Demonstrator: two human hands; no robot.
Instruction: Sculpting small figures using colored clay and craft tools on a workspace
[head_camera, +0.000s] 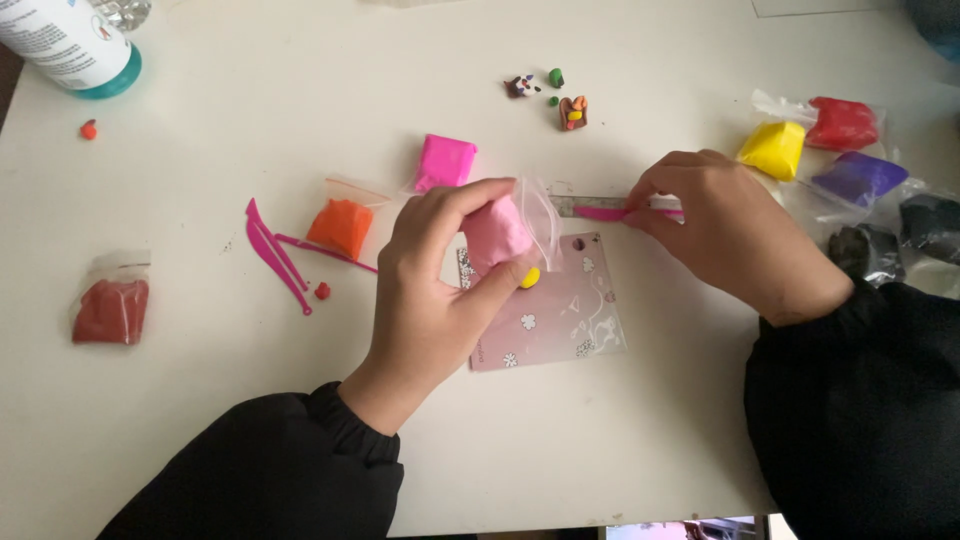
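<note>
My left hand (440, 275) grips a lump of light pink clay (494, 232) in a clear plastic bag, held just above a pink patterned card (560, 320). A small yellow clay ball (531, 277) sits at my fingertips on the card. My right hand (725, 230) pinches a pink plastic modelling tool (600, 213) lying flat on the table beside a grey ruler (570, 205). Both sleeves are black.
Bagged clay lies around: magenta (446, 160), orange (341, 226), dark red (110, 310), yellow (772, 150), red (843, 123), purple (860, 177), black (870, 250). Pink sculpting tools (275, 255) lie at left. Small clay figures (572, 112) sit at the back. A white bottle (75, 45) stands far left.
</note>
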